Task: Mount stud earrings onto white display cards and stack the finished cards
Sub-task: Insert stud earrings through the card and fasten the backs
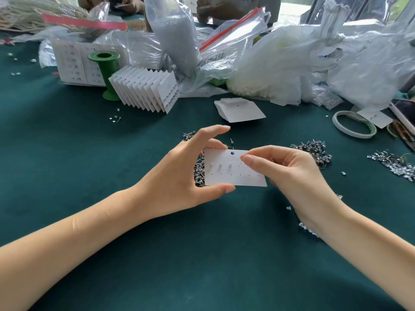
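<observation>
Both forearms reach in over the green cloth (202, 254) as I work mid-card: my left hand (179, 176) clamps the white display card (235, 176) by its left end, thumb curled under the bottom edge, middle finger behind the top edge, index finger lifted free above it. Three stud earrings (220, 164) already sit in the upper row, just right of the left fingertips; the remaining holes in that row and the whole lower row show as bare dots. My right hand (289, 173) pinches a fourth stud (241, 160) between thumb and forefinger, its post angled down toward the card's face just beside the last seated stud, while the other right fingers curl behind the card's right end. I judge the step to be seating stud four, with the card well short of full. Next move, as I read it: line the post up with the next open hole and push it through without bending the card. Loose studs (314, 151) lie heaped just beyond the right knuckles and behind the left fingers; finished cards (143, 90) stand fanned well beyond both hands.
</observation>
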Tool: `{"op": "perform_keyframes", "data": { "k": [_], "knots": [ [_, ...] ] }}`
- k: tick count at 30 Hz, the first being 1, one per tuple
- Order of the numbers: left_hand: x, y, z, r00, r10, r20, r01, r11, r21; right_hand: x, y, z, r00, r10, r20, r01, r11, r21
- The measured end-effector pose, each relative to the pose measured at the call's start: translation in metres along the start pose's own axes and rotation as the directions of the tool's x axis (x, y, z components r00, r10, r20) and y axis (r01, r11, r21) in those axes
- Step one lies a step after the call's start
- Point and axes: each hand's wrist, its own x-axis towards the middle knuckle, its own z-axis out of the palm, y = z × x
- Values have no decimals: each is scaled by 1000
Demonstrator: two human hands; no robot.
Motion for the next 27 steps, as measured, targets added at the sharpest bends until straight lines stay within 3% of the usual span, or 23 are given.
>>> {"op": "perform_keyframes", "data": {
  "k": [21,27],
  "knots": [
    [0,-2,1,1000,3,-7,-3,1000,18,3,7,1,998,-63,-9,62,996,-69],
    [0,-2,1,1000,-3,-4,3,1000,21,3,12,-1,996,-79,-27,79,997,-18]
  ]
}}
